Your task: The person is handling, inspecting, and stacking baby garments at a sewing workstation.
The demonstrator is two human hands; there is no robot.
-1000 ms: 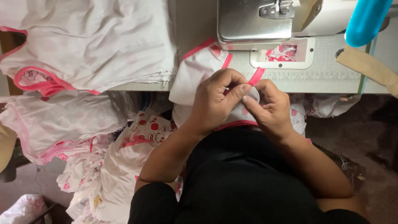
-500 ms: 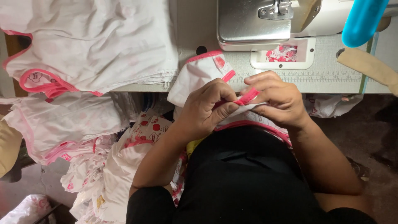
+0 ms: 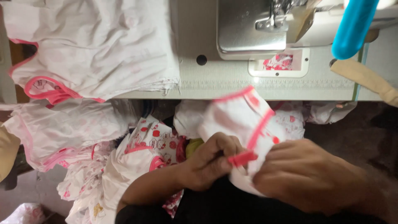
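Below the sewing table point(image 3: 265, 85), both hands point(image 3: 215, 159) point(image 3: 306, 176) pinch a pink-trimmed white garment point(image 3: 240, 120) beside heaped garments point(image 3: 83, 128).

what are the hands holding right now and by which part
Both hold a small white garment piece with pink trim. The left hand pinches the pink binding strip at its end; the right hand grips the fabric's lower edge beside it.

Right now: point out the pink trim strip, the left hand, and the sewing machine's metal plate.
pink trim strip point(image 3: 242, 158), head view, on the loose end pinched at the fingers.
left hand point(image 3: 213, 164), head view, on the back of the hand.
sewing machine's metal plate point(image 3: 248, 27), head view, on its flat shiny face.
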